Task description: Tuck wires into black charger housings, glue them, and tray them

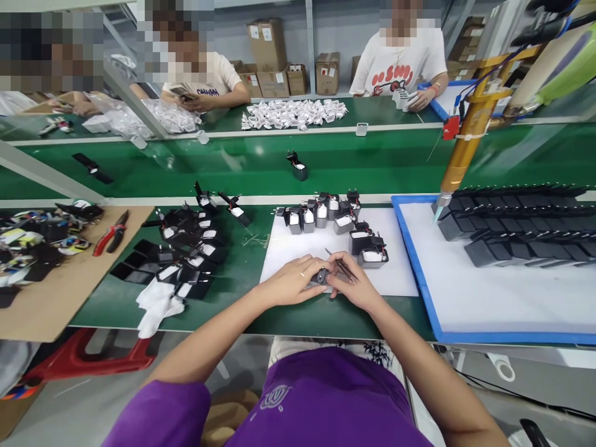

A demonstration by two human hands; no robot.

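My left hand (294,280) is closed around a small dark plug-adapter housing (320,277) above the white work sheet (288,254). Thin metal tweezers (345,269), or a similar slim tool, sit in the closed fingers of my right hand (354,284). Its fingertips meet the housing from the right; the exact contact is hidden by the fingers. Behind my hands stands a curved row of black power adapters (321,214) with red wires and white patches showing. Two more lie just right of my right hand, among them an open adapter (372,256).
A blue-rimmed tray (421,282) of black adapters is at right, with a glue nozzle (440,208) over it. At left are piled black housings (186,242), a white glove (157,304) and red-handled pliers (112,234). Beyond the green conveyor (223,161), people handle white parts.
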